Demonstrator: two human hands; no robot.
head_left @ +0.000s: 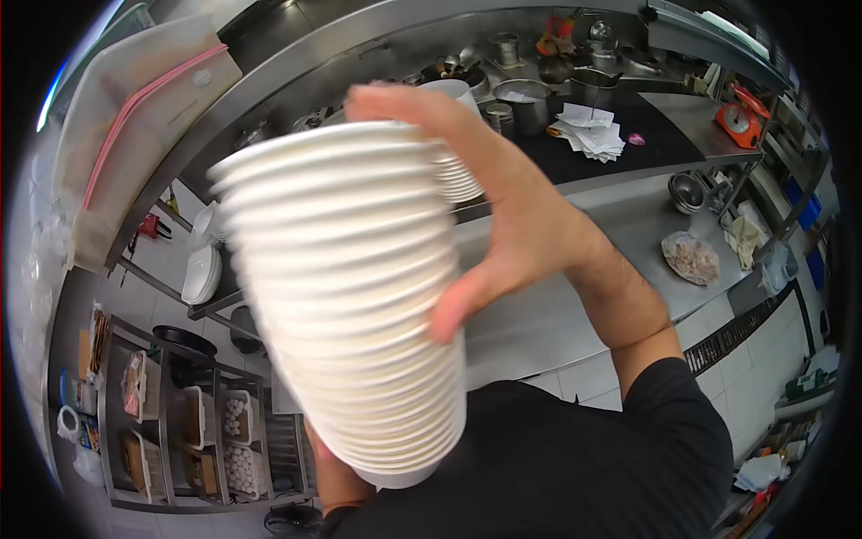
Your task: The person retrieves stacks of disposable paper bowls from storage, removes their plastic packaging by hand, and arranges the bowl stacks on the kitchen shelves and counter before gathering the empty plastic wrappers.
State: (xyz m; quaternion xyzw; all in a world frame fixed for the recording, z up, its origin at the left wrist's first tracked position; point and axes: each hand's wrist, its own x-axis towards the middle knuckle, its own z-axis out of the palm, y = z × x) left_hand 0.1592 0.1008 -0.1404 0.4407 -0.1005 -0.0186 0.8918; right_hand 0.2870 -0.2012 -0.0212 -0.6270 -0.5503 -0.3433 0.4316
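A tall stack of white paper bowls or cups point(350, 287) fills the middle of the head view, tilted and close to the camera. My right hand point(485, 198) wraps round its upper right side, with the thumb against the rims and the fingers over the top. At the bottom left of the stack, part of my left hand point(325, 458) shows behind the lower end; its fingers are hidden by the stack. Behind my right hand stands another white stack point(460, 180) near the steel counter's edge.
A steel counter point(539, 314) runs behind the stack, with a bagged item point(690, 257) on it. Above are pots point(523, 106), papers point(588, 133) and an orange scale point(742, 119). A rack with bins point(241, 418) stands lower left; a translucent box point(148, 99) is upper left.
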